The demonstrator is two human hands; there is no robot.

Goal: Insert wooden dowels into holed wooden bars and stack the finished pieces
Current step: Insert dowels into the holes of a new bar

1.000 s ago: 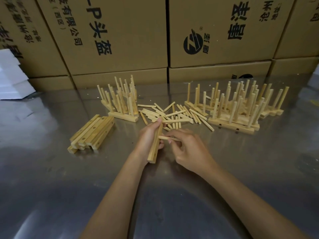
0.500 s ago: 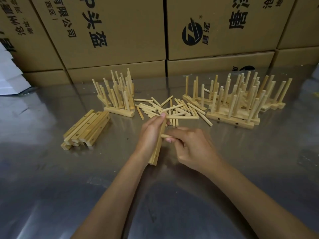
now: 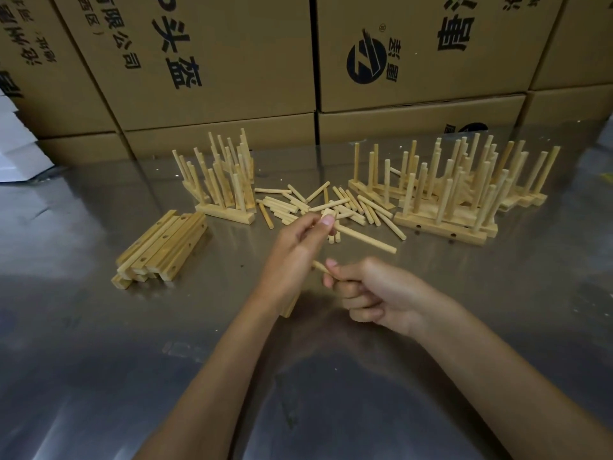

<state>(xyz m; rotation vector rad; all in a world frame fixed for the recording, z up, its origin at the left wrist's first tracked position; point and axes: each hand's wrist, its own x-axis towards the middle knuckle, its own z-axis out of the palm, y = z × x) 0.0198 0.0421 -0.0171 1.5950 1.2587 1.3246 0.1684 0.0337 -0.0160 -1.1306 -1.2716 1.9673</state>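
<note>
My left hand [image 3: 293, 257] grips a holed wooden bar [image 3: 290, 305] nearly on end; only its top tip by my thumb and its lower end under my wrist show. My right hand [image 3: 368, 290] pinches a short wooden dowel [image 3: 319, 266] and holds its tip against the side of the bar, just right of my left palm. Loose dowels [image 3: 335, 207] lie scattered on the steel table behind my hands. A pile of bare holed bars [image 3: 164, 249] lies to the left. Finished bars with upright dowels stand in a left group [image 3: 222, 187] and a larger right group [image 3: 454, 190].
Brown cardboard boxes [image 3: 215, 61] with black print wall off the back of the steel table [image 3: 331, 376]. White foam or paper blocks [image 3: 16, 151] sit at the far left edge.
My left hand has tipped the bar more upright and raised it. My right hand has drawn back toward me and brought the dowel lower along the bar. The camera has moved closer.
</note>
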